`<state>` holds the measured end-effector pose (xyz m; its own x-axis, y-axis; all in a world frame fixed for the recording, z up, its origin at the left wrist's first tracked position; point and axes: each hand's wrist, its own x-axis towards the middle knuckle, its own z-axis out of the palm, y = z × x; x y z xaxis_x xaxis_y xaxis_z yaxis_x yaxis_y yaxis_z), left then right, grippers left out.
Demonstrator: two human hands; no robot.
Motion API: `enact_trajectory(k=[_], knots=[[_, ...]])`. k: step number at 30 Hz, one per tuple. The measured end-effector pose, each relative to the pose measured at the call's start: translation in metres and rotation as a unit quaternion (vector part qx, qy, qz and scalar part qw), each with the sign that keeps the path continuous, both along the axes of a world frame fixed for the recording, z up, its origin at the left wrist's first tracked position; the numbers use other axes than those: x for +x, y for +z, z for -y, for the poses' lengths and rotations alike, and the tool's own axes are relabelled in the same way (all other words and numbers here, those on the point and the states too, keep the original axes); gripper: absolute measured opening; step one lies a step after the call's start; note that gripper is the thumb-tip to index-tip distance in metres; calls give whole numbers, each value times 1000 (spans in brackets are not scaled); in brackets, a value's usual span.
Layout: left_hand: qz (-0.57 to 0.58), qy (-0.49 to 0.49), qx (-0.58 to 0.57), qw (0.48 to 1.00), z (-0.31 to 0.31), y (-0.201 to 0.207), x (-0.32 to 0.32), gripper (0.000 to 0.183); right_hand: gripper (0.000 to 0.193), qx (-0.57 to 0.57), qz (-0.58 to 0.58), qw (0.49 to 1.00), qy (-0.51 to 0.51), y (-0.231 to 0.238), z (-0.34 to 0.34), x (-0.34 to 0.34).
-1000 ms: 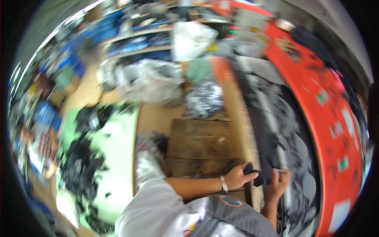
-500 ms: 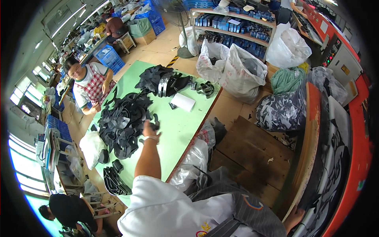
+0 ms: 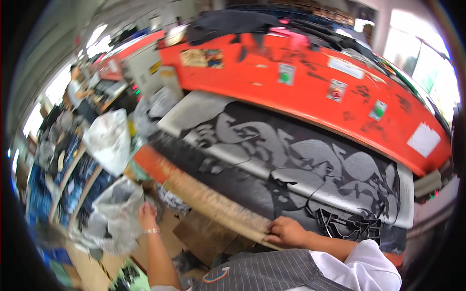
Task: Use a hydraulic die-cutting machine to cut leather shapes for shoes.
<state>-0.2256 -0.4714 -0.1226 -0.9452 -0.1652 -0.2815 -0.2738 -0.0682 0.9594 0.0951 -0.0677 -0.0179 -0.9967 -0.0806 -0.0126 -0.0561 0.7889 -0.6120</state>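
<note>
My right hand (image 3: 287,232) has its fingers curled over the worn wooden edge (image 3: 213,201) of the machine bed. Close to its right, black metal frames like cutting dies (image 3: 347,227) lie on the bed. Beyond them stretches a dark sheet with cut-out shapes (image 3: 361,138), its openings showing a silvery surface. My left hand (image 3: 147,216) hangs in the air at the left, in front of a white sack (image 3: 119,208). It is smeared by motion, and I cannot make out anything in it.
A long red machine beam (image 3: 310,87) spans the bed's far side. At left stand another white bag (image 3: 108,140) and shelves (image 3: 60,186) of blue items. Part of the green table (image 3: 138,279) shows at the lower left. Another person (image 3: 77,94) stands far left.
The view has swung right, from the green table to the red machine. My left hand has left the pile of black pieces; my right hand stays at the bed's edge.
</note>
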Motion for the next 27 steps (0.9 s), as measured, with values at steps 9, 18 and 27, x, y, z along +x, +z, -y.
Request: enact_trajectory(k=[9,18,27], knots=[[-343,-464,-270,771,-661,68,-196,27,30,51,-95,934,-340,35,-203,43],[-357,-482,-532,598,-905,76,-207,77,59,252,45,636,-728,10,-335,69],[-473,-555,-431,531,-914,57,-241,47,32,258,117,550,-786,-27,-368,61]])
